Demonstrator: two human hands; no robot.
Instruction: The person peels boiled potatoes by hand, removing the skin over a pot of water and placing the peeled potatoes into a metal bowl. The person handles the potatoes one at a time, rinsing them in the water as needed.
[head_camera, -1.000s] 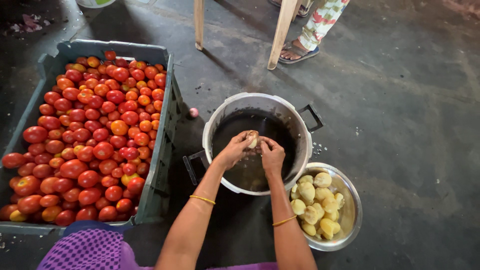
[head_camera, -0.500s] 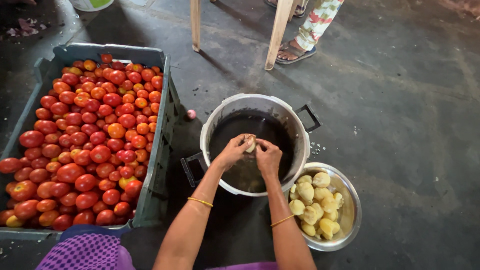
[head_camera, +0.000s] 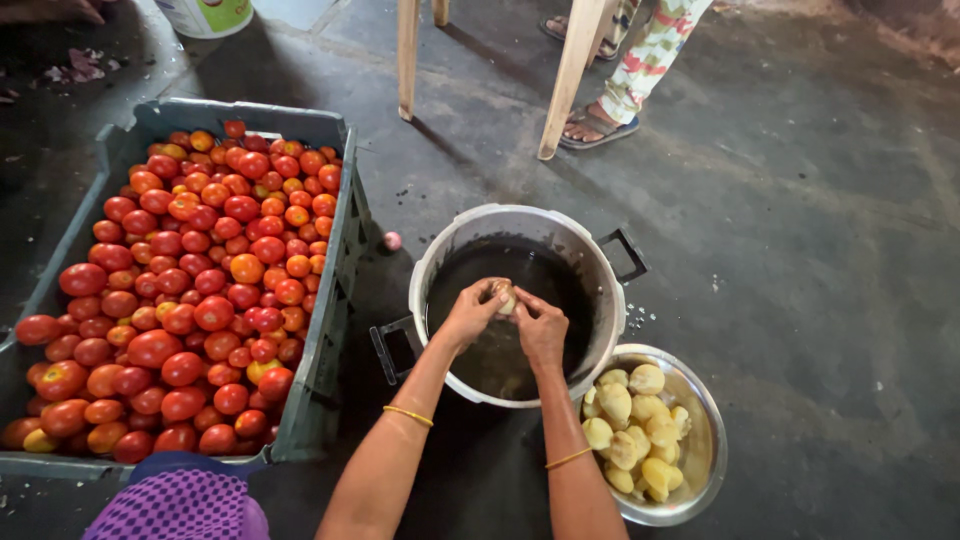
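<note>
Hidden: our fingers are covering most of the small pale round potato (head_camera: 503, 296); its surface is hard to read.
Hands: our left hand (head_camera: 468, 316) and right hand (head_camera: 541, 330) are both gripping it.
Where: we are holding it over the big metal pot of dark water (head_camera: 600, 268).
Nearby: a steel bowl of peeled yellow potatoes (head_camera: 706, 440); a grey plastic crate of red tomatoes (head_camera: 322, 380).

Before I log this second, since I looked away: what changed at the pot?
Hardly anything: both hands, left hand and right hand, still hold the small potato over the pot, fingers shifting slightly. The bowl of peeled potatoes and tomato crate stayed put.
</note>
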